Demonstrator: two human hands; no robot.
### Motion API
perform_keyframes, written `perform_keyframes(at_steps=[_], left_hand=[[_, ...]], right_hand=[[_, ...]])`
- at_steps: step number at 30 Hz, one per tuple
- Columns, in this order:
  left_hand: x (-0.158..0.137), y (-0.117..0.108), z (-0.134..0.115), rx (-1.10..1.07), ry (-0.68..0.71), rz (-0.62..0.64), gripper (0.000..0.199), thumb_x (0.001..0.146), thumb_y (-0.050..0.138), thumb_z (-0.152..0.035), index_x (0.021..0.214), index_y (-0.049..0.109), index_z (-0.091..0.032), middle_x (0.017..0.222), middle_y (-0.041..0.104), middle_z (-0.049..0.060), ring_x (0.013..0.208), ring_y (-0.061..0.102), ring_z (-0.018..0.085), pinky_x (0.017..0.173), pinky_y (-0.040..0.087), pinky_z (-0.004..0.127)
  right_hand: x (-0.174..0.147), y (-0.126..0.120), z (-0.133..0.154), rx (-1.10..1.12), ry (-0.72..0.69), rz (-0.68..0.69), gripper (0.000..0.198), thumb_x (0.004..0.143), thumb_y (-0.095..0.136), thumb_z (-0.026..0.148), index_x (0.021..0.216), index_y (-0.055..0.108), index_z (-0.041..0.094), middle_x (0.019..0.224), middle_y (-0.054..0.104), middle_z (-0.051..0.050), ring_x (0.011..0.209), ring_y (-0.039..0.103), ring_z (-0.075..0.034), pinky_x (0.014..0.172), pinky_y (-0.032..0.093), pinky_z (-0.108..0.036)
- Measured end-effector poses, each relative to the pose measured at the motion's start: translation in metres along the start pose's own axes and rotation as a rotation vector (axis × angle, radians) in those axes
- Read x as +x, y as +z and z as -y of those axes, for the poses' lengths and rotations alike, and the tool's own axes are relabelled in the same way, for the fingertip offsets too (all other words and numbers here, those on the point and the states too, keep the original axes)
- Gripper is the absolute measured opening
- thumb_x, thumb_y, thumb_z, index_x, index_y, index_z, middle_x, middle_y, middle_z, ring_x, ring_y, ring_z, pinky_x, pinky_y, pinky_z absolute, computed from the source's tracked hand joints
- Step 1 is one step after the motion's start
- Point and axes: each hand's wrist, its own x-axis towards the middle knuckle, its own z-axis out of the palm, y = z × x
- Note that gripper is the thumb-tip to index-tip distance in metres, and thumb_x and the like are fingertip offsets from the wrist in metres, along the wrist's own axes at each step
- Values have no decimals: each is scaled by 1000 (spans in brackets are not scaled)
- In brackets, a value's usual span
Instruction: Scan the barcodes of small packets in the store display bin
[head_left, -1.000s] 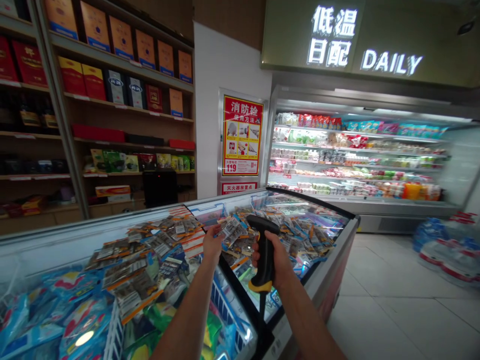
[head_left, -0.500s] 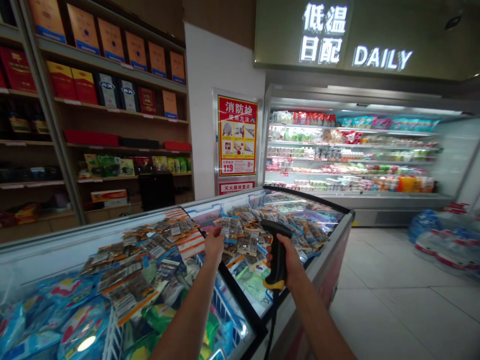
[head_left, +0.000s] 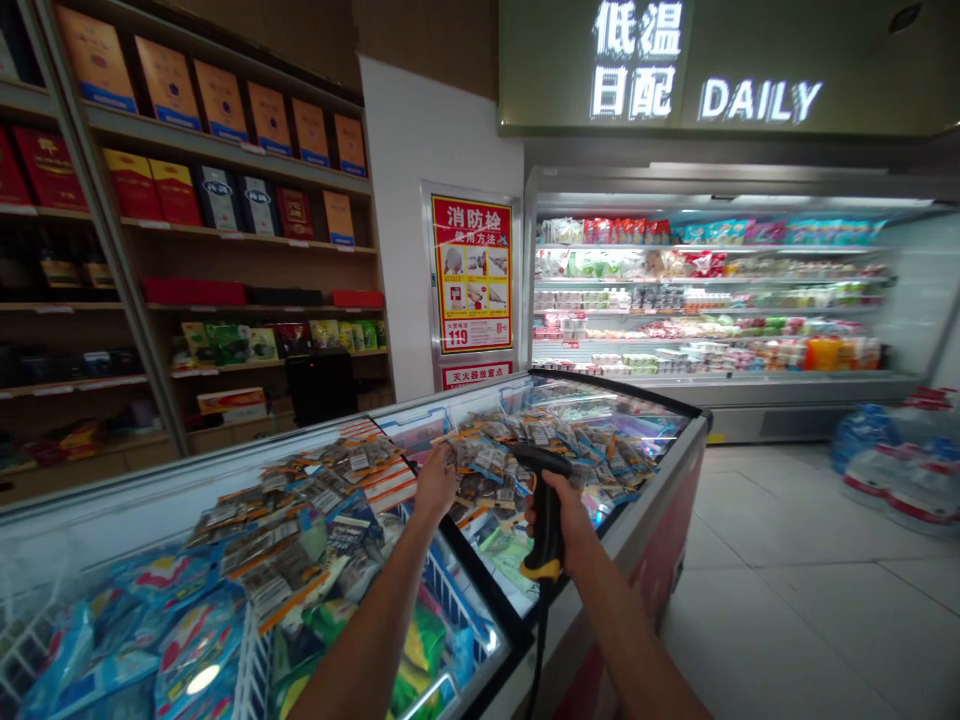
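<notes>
My right hand (head_left: pixel 570 515) is wrapped around the grip of a black barcode scanner (head_left: pixel 546 525) with a yellow base. From its lower end a dark cable (head_left: pixel 538 640) hangs down. The scanner's head points left, toward my left hand (head_left: pixel 436 485). That hand is closed, its fingers curled above the chest freezer's dark divider; what they hold, if anything, is too small to make out. Small flat packets (head_left: pixel 540 430) with orange and blue edges lie beyond and beneath both hands in the freezer (head_left: pixel 697 425). More such packets (head_left: pixel 300 500) are heaped to the left.
Blue bags (head_left: pixel 202 640) and white wire baskets (head_left: pixel 251 650) occupy the freezer's near left. Shelves with boxed goods (head_left: pixel 217 200) stand behind on the left. A lit refrigerated display (head_left: pixel 705 300) is at the back right. Shrink-wrapped bottles (head_left: pixel 915 480) sit on the tiled floor.
The view has shifted slightly. My right hand and the scanner have moved a little left, closer to my left hand, which has risen slightly and remains closed.
</notes>
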Motion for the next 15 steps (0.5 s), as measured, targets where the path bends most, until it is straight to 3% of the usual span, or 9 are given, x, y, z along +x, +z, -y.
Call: perform_keyframes(at_steps=[7, 10, 12, 15], left_hand=[[-24, -91, 63, 419, -147, -101, 42, 75, 39, -17, 115, 48, -10, 122, 48, 14, 115, 40, 24, 95, 33, 38], [-41, -125, 85, 564, -220, -52, 44, 74, 42, -23, 117, 47, -13, 121, 48, 14, 109, 46, 28, 89, 35, 43], [-55, -136, 99, 606, -195, 22, 43, 74, 43, -26, 115, 49, -14, 119, 49, 13, 108, 46, 27, 88, 36, 42], [-77, -132, 116, 606, -64, 123, 37, 75, 42, -24, 110, 54, -15, 121, 49, 11, 112, 43, 26, 92, 34, 40]], right_hand=[[-5, 20, -15, -19, 52, 91, 21, 68, 53, 36, 68, 50, 16, 47, 51, 3, 36, 47, -8, 33, 38, -19], [-8, 28, -19, -42, 70, 102, 20, 70, 51, 36, 68, 50, 15, 47, 51, 2, 36, 47, -8, 33, 37, -19], [-10, 33, -20, -51, 75, 102, 21, 71, 50, 36, 68, 50, 15, 47, 51, 2, 36, 46, -8, 32, 37, -19], [-13, 37, -22, -55, 75, 107, 21, 73, 49, 35, 68, 50, 15, 47, 51, 2, 35, 46, -8, 32, 37, -19]])
